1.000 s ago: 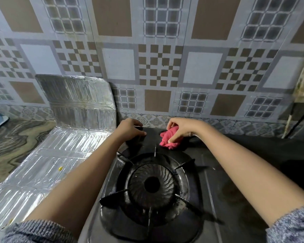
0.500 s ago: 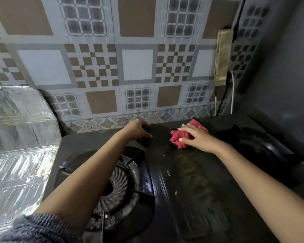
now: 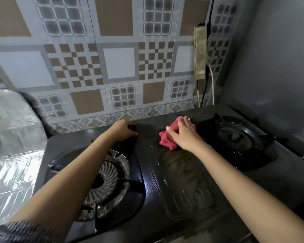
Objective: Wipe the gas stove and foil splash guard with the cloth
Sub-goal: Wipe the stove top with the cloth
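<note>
A black two-burner gas stove [image 3: 186, 186] fills the lower middle of the head view. My right hand [image 3: 184, 135] presses a crumpled red cloth [image 3: 168, 141] flat on the stove's centre panel, near its back edge. My left hand [image 3: 122, 129] rests with curled fingers on the stove's back edge behind the left burner [image 3: 109, 179], and seems to grip the pan support there. The right burner [image 3: 235, 137] lies just right of the cloth. The shiny foil splash guard [image 3: 12, 151] stands at the far left, partly cut off.
A patterned tile wall [image 3: 119, 65] rises straight behind the stove. A power strip [image 3: 199, 51] with cables hangs on the wall at the back right. A grey wall [image 3: 279, 67] closes in the right side.
The view has swung right, away from the foil guard. My right hand slid the red cloth from behind the left burner rightward onto the centre panel. My left hand stayed on the back edge.
</note>
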A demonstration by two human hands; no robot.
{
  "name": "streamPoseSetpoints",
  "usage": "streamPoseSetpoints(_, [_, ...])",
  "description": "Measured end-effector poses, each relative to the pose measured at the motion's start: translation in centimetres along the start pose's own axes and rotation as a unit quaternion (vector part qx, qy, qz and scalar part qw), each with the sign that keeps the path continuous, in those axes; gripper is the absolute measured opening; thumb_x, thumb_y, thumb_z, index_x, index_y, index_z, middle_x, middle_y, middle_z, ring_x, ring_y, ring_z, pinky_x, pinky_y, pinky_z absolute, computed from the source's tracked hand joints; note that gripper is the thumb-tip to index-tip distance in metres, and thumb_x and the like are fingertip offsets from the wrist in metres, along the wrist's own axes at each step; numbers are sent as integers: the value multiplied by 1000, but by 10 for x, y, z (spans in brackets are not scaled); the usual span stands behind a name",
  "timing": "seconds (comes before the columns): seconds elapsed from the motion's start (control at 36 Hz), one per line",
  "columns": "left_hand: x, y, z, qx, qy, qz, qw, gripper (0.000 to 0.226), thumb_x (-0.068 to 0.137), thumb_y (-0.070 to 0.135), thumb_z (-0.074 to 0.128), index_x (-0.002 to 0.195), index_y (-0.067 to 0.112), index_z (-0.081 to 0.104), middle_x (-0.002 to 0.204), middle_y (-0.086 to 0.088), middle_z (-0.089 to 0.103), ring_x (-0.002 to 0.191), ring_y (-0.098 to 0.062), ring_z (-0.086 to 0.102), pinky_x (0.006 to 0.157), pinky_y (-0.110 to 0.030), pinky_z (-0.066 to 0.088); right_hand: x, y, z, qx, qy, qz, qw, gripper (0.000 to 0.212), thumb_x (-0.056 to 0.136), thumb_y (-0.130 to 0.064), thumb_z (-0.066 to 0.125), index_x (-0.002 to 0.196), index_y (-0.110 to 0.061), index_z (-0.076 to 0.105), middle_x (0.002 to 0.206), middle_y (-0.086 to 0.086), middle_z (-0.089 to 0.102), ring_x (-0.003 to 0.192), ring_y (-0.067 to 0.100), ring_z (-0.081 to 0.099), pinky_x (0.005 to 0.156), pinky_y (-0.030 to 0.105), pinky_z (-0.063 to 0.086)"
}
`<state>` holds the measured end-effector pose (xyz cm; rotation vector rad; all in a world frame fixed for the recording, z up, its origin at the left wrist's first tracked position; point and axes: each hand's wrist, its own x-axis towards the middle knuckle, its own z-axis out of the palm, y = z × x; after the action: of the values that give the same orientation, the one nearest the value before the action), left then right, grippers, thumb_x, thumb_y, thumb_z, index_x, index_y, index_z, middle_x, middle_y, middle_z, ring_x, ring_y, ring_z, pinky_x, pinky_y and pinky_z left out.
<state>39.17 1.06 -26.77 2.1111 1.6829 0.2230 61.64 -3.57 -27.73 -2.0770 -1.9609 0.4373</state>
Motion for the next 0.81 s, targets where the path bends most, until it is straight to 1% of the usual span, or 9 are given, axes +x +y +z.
streamPoseSetpoints(0.06, [-3,-2,1,8,-2,-7,1000,51,86,32,62,134,16,49,123,-13,57,110,-28,54,79,-28,38,2,-6,9,-21,1,39,999,87,89,-64,27,147,-4,1,156,19,-7,145,30,-6,117,39,-3])
streamPoseSetpoints(0.08, [-4,-4,1,8,-1,-11,1000,53,86,33,62,134,17,48,126,-12,56,113,-29,53,83,-30,39,3,-9,14,-35,6,49,998,89,88,-66,25,147,-3,0,155,21,-7,145,31,-7,117,39,-4])
streamPoseSetpoints(0.14, [-8,-7,2,6,3,-18,1000,56,85,36,62,135,17,47,130,-12,55,116,-29,52,90,-32,40,5,-13,21,-57,21,55,997,91,88,-67,24,146,0,1,155,23,-7,144,33,-6,118,40,-4])
streamPoseSetpoints(0.19, [-12,-10,2,6,9,-26,1000,58,85,39,62,136,17,45,133,-12,53,119,-29,51,93,-32,40,7,-16,24,-69,26,51,996,91,88,-66,24,146,1,2,154,24,-7,144,33,-7,117,40,-4])
streamPoseSetpoints(0.33, [-17,-10,3,6,14,-29,999,61,85,41,61,138,19,43,141,-9,47,124,-27,47,98,-33,38,10,-20,28,-87,-3,14,996,90,89,-65,25,146,0,-3,154,22,-10,144,32,-11,117,40,-7])
streamPoseSetpoints(0.53, [-19,-12,7,3,30,-30,999,59,85,42,60,138,22,42,147,-7,40,130,-27,43,104,-34,35,6,-35,38,-95,-26,-78,992,86,91,-61,26,146,-2,-4,155,21,-11,144,31,-11,116,39,-7])
streamPoseSetpoints(0.72, [-17,-19,1,19,24,-19,999,61,83,46,61,137,23,45,144,-5,44,125,-27,47,98,-32,38,-2,-50,44,-100,-62,-128,985,83,92,-56,29,147,-4,-6,155,18,-13,144,27,-13,119,40,-4])
streamPoseSetpoints(0.81, [-15,-23,-3,27,20,-8,999,59,85,45,59,138,22,44,146,-4,42,127,-27,45,98,-31,37,-7,-57,43,-101,-70,-144,982,80,94,-52,30,147,-4,-6,156,16,-13,144,26,-14,118,37,-7])
